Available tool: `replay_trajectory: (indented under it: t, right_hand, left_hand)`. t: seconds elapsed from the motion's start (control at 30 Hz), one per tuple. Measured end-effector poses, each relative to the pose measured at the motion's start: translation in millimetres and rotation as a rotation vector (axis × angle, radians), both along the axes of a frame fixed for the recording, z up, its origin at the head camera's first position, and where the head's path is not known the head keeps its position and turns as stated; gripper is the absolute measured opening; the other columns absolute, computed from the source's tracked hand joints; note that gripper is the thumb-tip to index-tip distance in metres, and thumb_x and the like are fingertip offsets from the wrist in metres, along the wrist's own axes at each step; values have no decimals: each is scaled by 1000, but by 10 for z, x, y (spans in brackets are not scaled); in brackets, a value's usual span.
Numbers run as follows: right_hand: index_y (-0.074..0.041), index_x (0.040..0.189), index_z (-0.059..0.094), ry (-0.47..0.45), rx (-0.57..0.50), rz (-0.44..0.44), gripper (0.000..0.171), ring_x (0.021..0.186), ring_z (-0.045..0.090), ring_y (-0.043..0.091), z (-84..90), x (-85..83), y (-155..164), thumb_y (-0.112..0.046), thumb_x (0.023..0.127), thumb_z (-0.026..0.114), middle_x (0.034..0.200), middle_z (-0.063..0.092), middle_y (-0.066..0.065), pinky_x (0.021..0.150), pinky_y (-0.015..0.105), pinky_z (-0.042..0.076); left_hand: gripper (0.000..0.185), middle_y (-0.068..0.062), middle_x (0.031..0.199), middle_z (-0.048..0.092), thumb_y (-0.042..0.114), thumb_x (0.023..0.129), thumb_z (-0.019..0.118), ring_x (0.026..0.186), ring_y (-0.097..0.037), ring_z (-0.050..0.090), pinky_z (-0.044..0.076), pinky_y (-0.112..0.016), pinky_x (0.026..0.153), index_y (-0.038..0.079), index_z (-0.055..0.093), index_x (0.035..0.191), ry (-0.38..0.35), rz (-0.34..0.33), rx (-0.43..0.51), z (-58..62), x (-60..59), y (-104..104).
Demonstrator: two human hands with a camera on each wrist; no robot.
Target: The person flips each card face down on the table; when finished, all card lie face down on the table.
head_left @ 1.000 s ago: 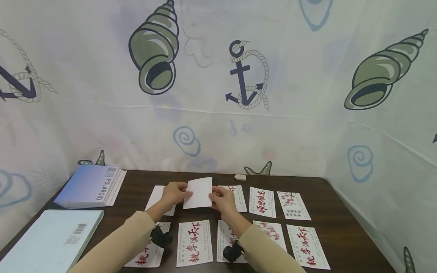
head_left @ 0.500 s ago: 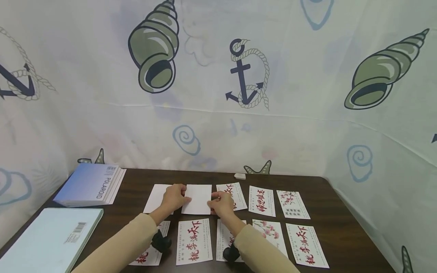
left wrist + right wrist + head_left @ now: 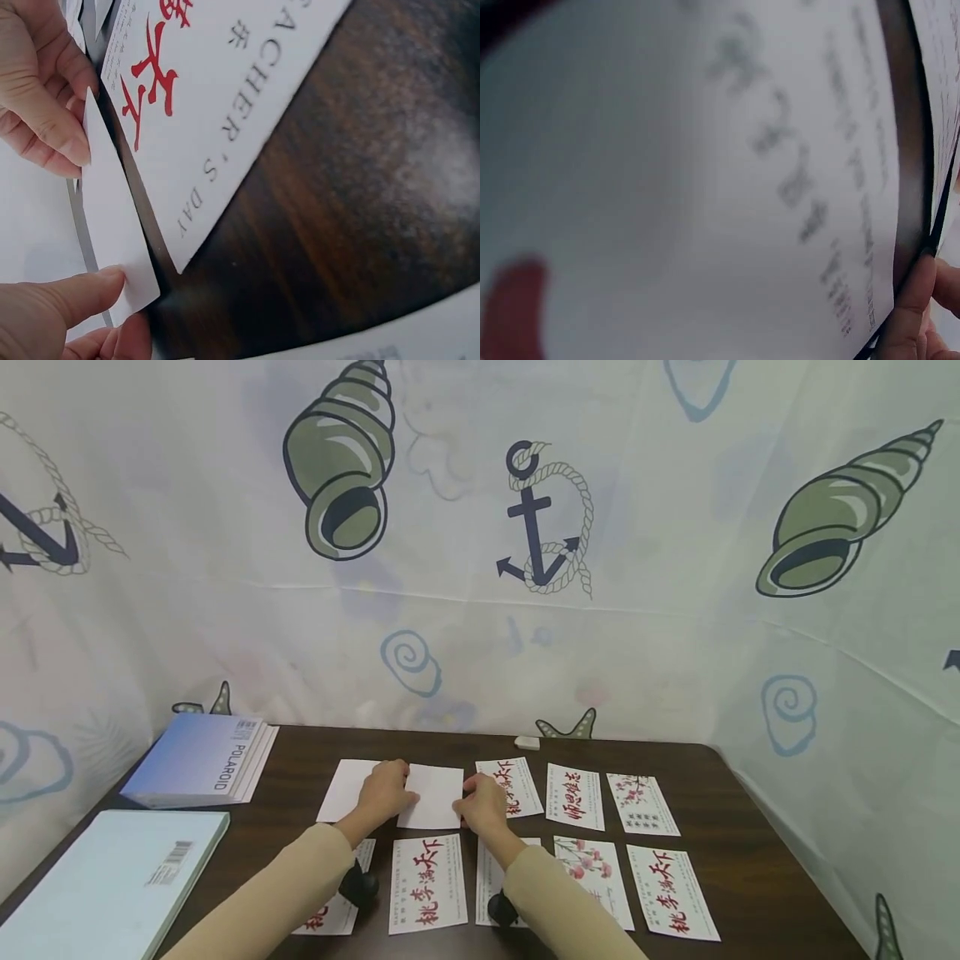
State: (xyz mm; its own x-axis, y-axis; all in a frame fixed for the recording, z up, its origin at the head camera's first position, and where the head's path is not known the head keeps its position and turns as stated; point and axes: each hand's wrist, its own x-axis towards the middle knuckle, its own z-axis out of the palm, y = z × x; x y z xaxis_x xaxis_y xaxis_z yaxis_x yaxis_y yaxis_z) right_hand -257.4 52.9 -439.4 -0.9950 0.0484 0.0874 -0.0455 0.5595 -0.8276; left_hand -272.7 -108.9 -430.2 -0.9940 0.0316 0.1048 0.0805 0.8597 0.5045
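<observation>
A blank white card [image 3: 431, 797] lies low at the table in the back row, between my two hands. My left hand [image 3: 384, 792] pinches its left edge, thumb on the blank face and fingers curled at the edge. At the opposite edge my right hand [image 3: 483, 806] pinches it between thumb and fingers. The left wrist view shows both hands on this white card [image 3: 120, 217], beside a printed card [image 3: 217, 112] reading "Teacher's Day". Another blank card [image 3: 341, 789] is partly covered by my left hand. A blurred printed card [image 3: 667, 180] fills much of the right wrist view.
Cards with red lettering [image 3: 427, 885] or pink blossoms [image 3: 592, 868] lie in two rows on the dark table [image 3: 750, 835]. At left are a blue POLAROID box [image 3: 191, 756] and a pale box [image 3: 105, 885]. A small white block [image 3: 527, 743] sits at the back edge.
Both hands have lowered the blank card from a raised, tilted position down to the table in the back row. It then stays nearly in place, with both hands still at its edges.
</observation>
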Motion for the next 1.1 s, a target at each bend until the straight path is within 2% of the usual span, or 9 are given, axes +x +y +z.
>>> replay_trajectory:
  t: [0.13,0.27,0.33,0.4,0.47,0.6,0.8,1.1]
  right_hand:
    - [8,92,60,-39,-20,32,22,44,61,18,25,-40,16,7,73,71,64,62,9,42,23,50]
    - [12,103,58,-120,-213,43,25,52,60,14,119,-161,212,5,80,65,70,56,6,50,25,55]
    - [13,108,57,-136,-306,5,27,58,58,12,172,-254,378,5,83,62,74,54,6,56,26,56]
    - [12,111,57,-139,-340,-43,28,62,57,12,193,-344,550,4,84,61,76,54,6,59,25,56]
    - [10,112,57,-150,-305,-78,29,64,56,12,175,-420,699,4,85,62,78,54,6,60,23,55]
    - [8,113,58,-177,-200,-62,32,67,56,12,89,-528,878,4,82,66,82,55,8,60,23,55]
    - [3,113,60,-208,-75,-44,36,58,51,9,-9,-644,985,1,79,70,78,55,5,55,21,52]
    - [0,111,62,-204,21,-26,35,57,50,11,-13,-748,1073,-2,77,73,70,56,3,48,20,42]
  left_hand:
    - [32,-10,78,55,12,74,78,70,-21,49,47,-36,61,-6,62,96,-19,4,-59,5,-9,-10]
    - [31,-11,80,56,13,75,77,71,-21,49,47,-36,61,-5,62,94,-39,8,-87,-7,-6,-22]
    - [31,-11,80,56,13,75,77,71,-22,49,47,-37,61,-5,61,95,-38,11,-88,-7,3,-31]
    - [32,-11,80,55,13,75,77,71,-22,49,47,-36,61,-5,61,96,-34,12,-86,-9,14,-42]
    - [32,-10,78,54,12,75,77,70,-21,48,46,-36,60,-5,61,95,-30,13,-83,-12,33,-57]
    - [32,-8,75,52,11,74,78,68,-20,47,43,-33,56,-6,61,95,-24,15,-65,-44,63,-74]
    - [33,-7,74,51,11,73,78,67,-19,47,42,-31,55,-6,61,96,-12,8,-42,-86,64,-52]
    - [32,-7,74,51,10,73,78,66,-19,46,42,-30,55,-6,61,95,8,2,-14,-8,53,-2]
